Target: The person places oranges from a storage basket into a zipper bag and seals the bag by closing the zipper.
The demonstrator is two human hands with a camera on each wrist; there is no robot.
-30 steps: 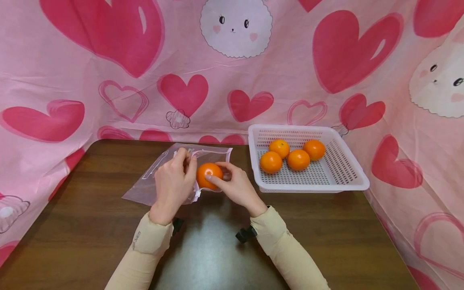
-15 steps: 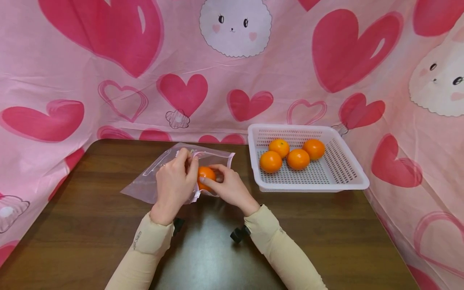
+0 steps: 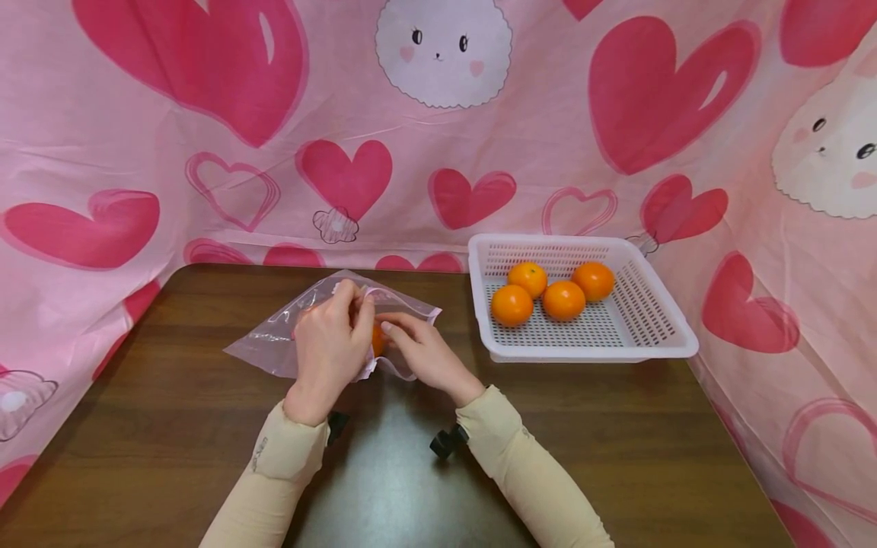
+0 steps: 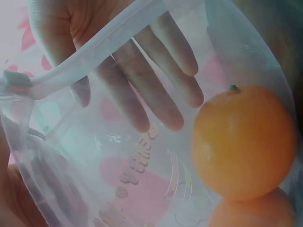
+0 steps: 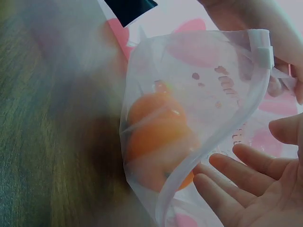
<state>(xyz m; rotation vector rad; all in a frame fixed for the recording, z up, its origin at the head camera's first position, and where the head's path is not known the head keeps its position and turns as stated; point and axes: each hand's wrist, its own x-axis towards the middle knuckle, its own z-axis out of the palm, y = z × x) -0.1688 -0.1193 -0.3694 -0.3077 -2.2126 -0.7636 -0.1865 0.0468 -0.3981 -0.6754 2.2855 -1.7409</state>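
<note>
A clear zip bag with a pink-edged mouth lies on the table, its opening spread toward the right. My left hand pinches the rim of the mouth near the slider. Inside the bag, an orange with a green stem end rests against another orange; in the head view both are mostly hidden behind the hands. My right hand reaches into the mouth. Its fingers are extended and hold nothing, and the right wrist view has the fingertips close to the oranges.
A white perforated plastic basket stands at the right back of the brown wooden table, with several oranges inside. Pink heart-patterned cloth walls the table at the back and sides.
My right hand has carried an orange leftward into the bag and let go of it, fingers now straightened. The left hand keeps its grip on the bag's rim, nearly still.
</note>
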